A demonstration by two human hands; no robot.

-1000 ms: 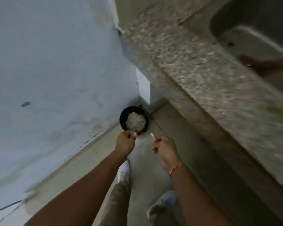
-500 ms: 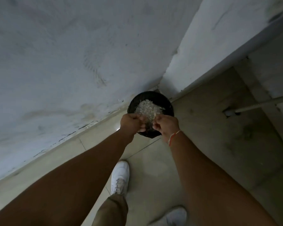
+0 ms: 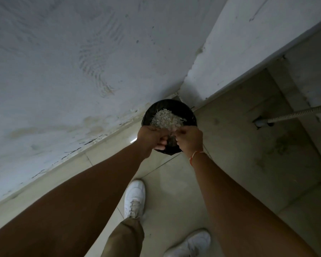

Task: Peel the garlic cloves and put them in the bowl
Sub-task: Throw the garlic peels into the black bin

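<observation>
Standing over a pale tiled floor point(image 3: 230, 164), the person reached both bare arms toward a round black bin point(image 3: 185, 110) set in the corner where the grey plastered wall point(image 3: 63, 62) met the floor, at about twelve o'clock from the feet. The left hand point(image 3: 149, 139) hung over the bin's near rim with its fingers curled inward; whether it gripped anything could not be told. A heap of pale papery garlic skins point(image 3: 165, 118) lay inside the bin. The right hand point(image 3: 190, 140), a thin orange thread bracelet point(image 3: 194, 156) at its wrist, had its fingertips pinched together just beside the left; what they pinched was too small to make out. No clove or bowl could be told. At three o'clock ran a ribbed grey hose point(image 3: 300, 112). Two white lace-up sneakers point(image 3: 134, 197) stood at six o'clock.
</observation>
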